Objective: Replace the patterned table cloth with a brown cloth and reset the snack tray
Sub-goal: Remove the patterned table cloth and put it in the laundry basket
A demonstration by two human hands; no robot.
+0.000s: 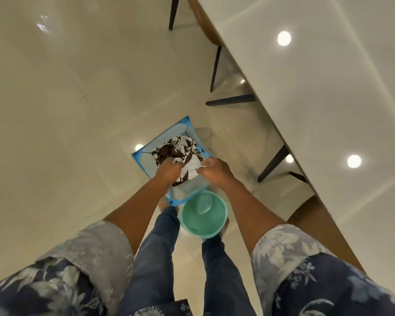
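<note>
A white cloth with a brown leaf pattern (pixel 180 148) lies bunched inside a blue mesh hamper (pixel 146 153) that stands on the floor in front of my feet. My left hand (pixel 169 171) is inside the hamper, fingers closed on a fold of the patterned cloth. My right hand (pixel 214 171) grips the cloth's pale edge at the hamper's right rim. The white table (pixel 317 87) runs along the right side with its top bare. No brown cloth or snack tray is in view.
A green plastic bucket (pixel 203 215) stands on the floor against the hamper's near corner, by my right leg. Dark chair legs (pixel 216 69) and table legs (pixel 274 163) stand under the table's edge. A brown chair back (pixel 317 224) is close on my right. Glossy tiled floor (pixel 66 110) spreads to the left.
</note>
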